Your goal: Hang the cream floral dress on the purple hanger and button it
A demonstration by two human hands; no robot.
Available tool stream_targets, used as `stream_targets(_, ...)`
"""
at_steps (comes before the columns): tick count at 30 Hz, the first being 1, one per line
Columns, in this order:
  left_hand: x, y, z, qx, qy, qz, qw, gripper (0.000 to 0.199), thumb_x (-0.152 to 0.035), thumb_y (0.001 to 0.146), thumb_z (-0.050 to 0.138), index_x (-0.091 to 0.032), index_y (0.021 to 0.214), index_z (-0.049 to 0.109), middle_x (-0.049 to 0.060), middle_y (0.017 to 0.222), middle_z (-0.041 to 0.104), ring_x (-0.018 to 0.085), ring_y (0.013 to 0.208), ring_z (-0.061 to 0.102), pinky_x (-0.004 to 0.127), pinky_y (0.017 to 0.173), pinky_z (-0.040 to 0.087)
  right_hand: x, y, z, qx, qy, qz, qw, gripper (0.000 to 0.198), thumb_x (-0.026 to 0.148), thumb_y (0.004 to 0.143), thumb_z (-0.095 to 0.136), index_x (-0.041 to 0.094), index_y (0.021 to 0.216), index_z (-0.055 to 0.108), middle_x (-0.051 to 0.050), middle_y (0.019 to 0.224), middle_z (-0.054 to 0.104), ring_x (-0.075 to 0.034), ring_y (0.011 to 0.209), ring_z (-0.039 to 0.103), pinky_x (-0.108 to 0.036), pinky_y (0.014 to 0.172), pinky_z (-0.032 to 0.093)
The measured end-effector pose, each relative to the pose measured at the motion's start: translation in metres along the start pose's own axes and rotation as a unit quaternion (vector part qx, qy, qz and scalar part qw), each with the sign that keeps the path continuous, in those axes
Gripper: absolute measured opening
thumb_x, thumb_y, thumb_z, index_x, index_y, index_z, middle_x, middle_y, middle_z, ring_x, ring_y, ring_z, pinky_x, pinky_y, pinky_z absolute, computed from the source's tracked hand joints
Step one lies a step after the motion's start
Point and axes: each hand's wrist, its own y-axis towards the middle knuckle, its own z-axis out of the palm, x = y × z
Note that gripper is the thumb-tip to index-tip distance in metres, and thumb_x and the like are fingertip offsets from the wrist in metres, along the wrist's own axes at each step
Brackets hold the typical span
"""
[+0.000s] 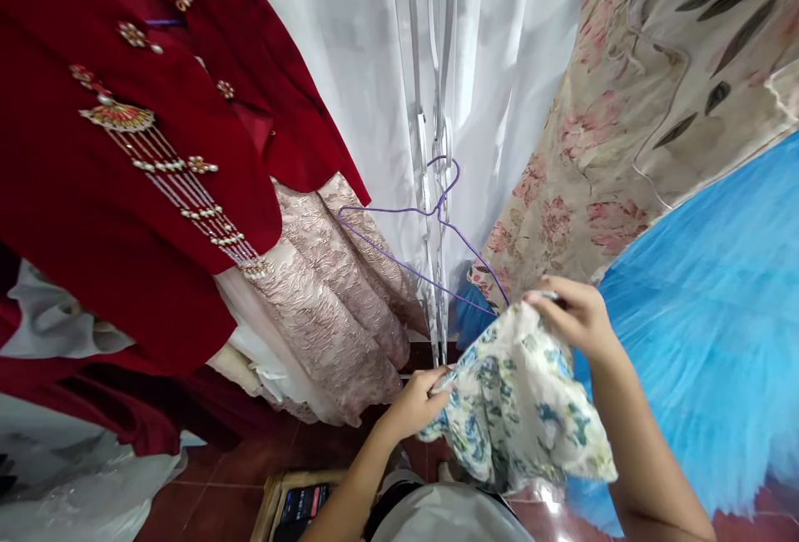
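A white floral garment [524, 400] with blue and green print is stretched between my two hands; I cannot tell whether it is a skirt or a top. My left hand [415, 405] pinches its upper left edge, and my right hand [574, 321] grips its upper right corner. Just above, a purple wire hanger [387, 211] hangs by its hook from a white chain-like strip [428, 275]. The hanger's right end reaches the garment's upper edge near my right hand, and whether it goes inside is hidden. The hanger's left end is bare.
On the left hang a dark red jacket [300, 126] with beaded ornaments and a pink brocade skirt [330, 309]. A beige floral dress [562, 167] and a blue tulle skirt [699, 317] hang on the right. White curtain [325, 34] lies behind. A wooden box [271, 496] stands below.
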Motion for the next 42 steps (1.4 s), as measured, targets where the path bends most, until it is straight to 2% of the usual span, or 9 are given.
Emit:
stream_targets(4, -0.002, 0.000, -0.027, -0.072, 0.009, 0.026, 0.997, 0.031, -0.029, 0.093, 0.056, -0.018, 0.116, 0.073, 0.007, 0.101, 0.075, 0.025, 0.095, 0.067, 0.034, 0.092, 0.052, -0.031, 0.052, 0.036, -0.042, 0.042, 0.047, 0.997, 0.031, 0.046, 0.090, 0.063, 0.020, 0.072, 0.065, -0.001, 0.066, 0.059, -0.016, 0.062, 0.051, -0.028, 0.060, 0.040)
stream_targets(9, 0.016, -0.006, -0.065, -0.073, 0.078, -0.005, 0.994, 0.032, -0.040, 0.098, 0.052, -0.017, 0.100, 0.073, 0.004, 0.086, 0.072, 0.020, 0.080, 0.064, 0.029, 0.077, 0.052, -0.043, 0.087, 0.086, -0.012, 0.185, 0.090, 0.979, 0.043, 0.060, 0.088, 0.062, 0.020, 0.072, 0.060, 0.003, 0.061, 0.047, -0.013, 0.056, 0.040, -0.025, 0.054, 0.033)
stream_targets(15, 0.049, -0.002, -0.147, -0.080, 0.324, -0.008, 0.943, 0.016, -0.033, 0.086, 0.064, -0.020, 0.078, 0.068, 0.006, 0.094, 0.067, 0.026, 0.102, 0.058, 0.047, 0.105, 0.041, -0.038, 0.090, 0.076, 0.032, 0.254, 0.174, 0.951, 0.043, 0.060, 0.086, 0.068, 0.020, 0.074, 0.058, 0.004, 0.060, 0.046, -0.011, 0.053, 0.038, -0.023, 0.049, 0.030)
stream_targets(20, 0.040, 0.054, -0.242, -0.126, 0.412, -0.019, 0.902, 0.028, -0.013, 0.077, 0.058, -0.023, 0.101, 0.068, 0.007, 0.110, 0.066, 0.031, 0.114, 0.054, 0.053, 0.105, 0.038, -0.024, 0.094, 0.062, 0.085, 0.194, 0.165, 0.963, 0.044, 0.061, 0.090, 0.063, 0.020, 0.074, 0.056, 0.003, 0.064, 0.044, -0.012, 0.056, 0.037, -0.024, 0.051, 0.032)
stream_targets(25, -0.017, 0.136, -0.308, -0.217, 0.388, 0.103, 0.890, 0.026, -0.005, 0.078, 0.045, -0.020, 0.093, 0.061, 0.008, 0.101, 0.065, 0.027, 0.103, 0.059, 0.042, 0.095, 0.048, -0.014, 0.097, 0.067, 0.093, 0.171, 0.167, 0.967, 0.053, 0.068, 0.088, 0.061, 0.020, 0.067, 0.052, 0.004, 0.062, 0.041, -0.011, 0.055, 0.035, -0.024, 0.051, 0.031)
stream_targets(28, -0.060, 0.165, -0.311, -0.223, 0.296, 0.185, 0.910, 0.025, -0.008, 0.079, 0.045, -0.020, 0.096, 0.060, 0.007, 0.105, 0.067, 0.024, 0.105, 0.061, 0.043, 0.099, 0.049, -0.012, 0.097, 0.068, 0.091, 0.207, 0.214, 0.950, 0.052, 0.066, 0.086, 0.064, 0.020, 0.066, 0.049, 0.005, 0.058, 0.038, -0.009, 0.050, 0.031, -0.022, 0.046, 0.027)
stream_targets(32, -0.089, 0.167, -0.291, -0.112, 0.130, 0.240, 0.955, 0.045, -0.019, 0.084, 0.057, -0.025, 0.128, 0.054, 0.010, 0.143, 0.056, 0.024, 0.119, 0.062, 0.043, 0.105, 0.050, -0.013, 0.086, 0.068, 0.030, 0.253, 0.269, 0.929, 0.040, 0.060, 0.085, 0.069, 0.022, 0.084, 0.057, 0.005, 0.059, 0.047, -0.011, 0.047, 0.041, -0.021, 0.045, 0.034)
stream_targets(38, -0.046, 0.152, -0.276, -0.159, 0.188, 0.175, 0.953, 0.029, -0.035, 0.094, 0.056, -0.020, 0.117, 0.066, 0.009, 0.123, 0.069, 0.025, 0.118, 0.063, 0.041, 0.108, 0.048, -0.029, 0.007, 0.055, -0.019, 0.195, 0.240, 0.951, 0.055, 0.066, 0.087, 0.062, 0.025, 0.124, 0.063, -0.009, 0.110, 0.070, -0.027, 0.102, 0.066, -0.033, 0.084, 0.056)
stream_targets(42, -0.034, 0.144, -0.261, -0.235, 0.207, 0.189, 0.931, 0.027, -0.037, 0.098, 0.051, -0.017, 0.100, 0.069, 0.007, 0.102, 0.072, 0.022, 0.100, 0.067, 0.035, 0.093, 0.052, -0.031, -0.031, 0.044, -0.057, 0.114, 0.278, 0.952, 0.040, 0.057, 0.090, 0.064, 0.018, 0.097, 0.072, -0.006, 0.080, 0.069, -0.022, 0.073, 0.063, -0.028, 0.061, 0.054)
